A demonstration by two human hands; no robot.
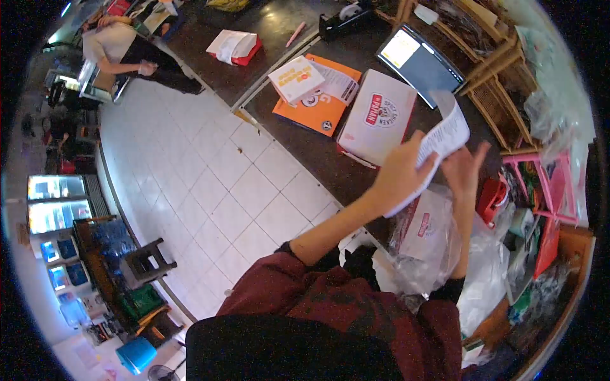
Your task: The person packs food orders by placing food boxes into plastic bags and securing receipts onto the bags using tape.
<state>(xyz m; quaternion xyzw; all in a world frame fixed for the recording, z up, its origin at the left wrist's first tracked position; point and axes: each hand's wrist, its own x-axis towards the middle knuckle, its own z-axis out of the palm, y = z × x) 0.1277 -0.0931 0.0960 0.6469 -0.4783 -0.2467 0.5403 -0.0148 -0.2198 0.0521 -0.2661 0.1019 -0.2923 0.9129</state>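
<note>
A long white printed receipt [445,134] curls upward between my hands over the counter. My left hand [401,170] is closed on the paper, thumb lying across it. At the receipt's right edge, my right hand [460,170] pinches the paper, with one finger sticking out to the right; its fingertips are partly hidden. Below my hands a clear plastic bag [438,251] holds a white box [427,219] with a red label. Just beyond my left hand lies a larger white and red chicken box [379,114].
An orange packet [305,117] carries a smaller white box [296,79]. A tablet [420,63] leans by a wooden rack [492,95]. Pink basket [546,184] and plastic bags [489,279] lie right. Another person [121,47] stands far left; a stool [149,261] is on the tiled floor.
</note>
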